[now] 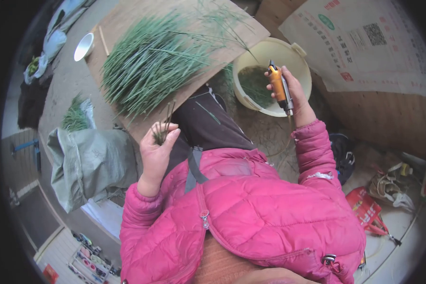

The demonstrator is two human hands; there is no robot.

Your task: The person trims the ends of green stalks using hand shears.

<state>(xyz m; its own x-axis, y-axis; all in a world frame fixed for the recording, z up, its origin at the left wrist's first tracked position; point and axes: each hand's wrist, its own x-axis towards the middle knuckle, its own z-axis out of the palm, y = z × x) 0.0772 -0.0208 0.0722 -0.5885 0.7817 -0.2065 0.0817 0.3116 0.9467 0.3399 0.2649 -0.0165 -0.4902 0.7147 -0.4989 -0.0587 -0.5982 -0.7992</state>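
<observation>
My left hand [157,149] is closed in a pinch round a few short dark-green stems [164,131], which point upward beside the board's near edge. My right hand [294,94] is wrapped round an orange-bodied pair of air shears [278,86] with a dark cutting head at the top. A thin hose runs down from its silver end. Beneath and behind that hand stands a cream bucket [304,78] with green clippings at the bottom. A large heap of long, thin green stems [151,61] covers much of the wooden board [251,28] in front of me.
A pale woven sack [92,161] stands at the left, with more green stems [75,116] behind it. A white bowl [84,47] and a thin stick [103,41] lie at the upper left. At right are a printed sheet [364,45] on a wooden panel and a red bag [364,208].
</observation>
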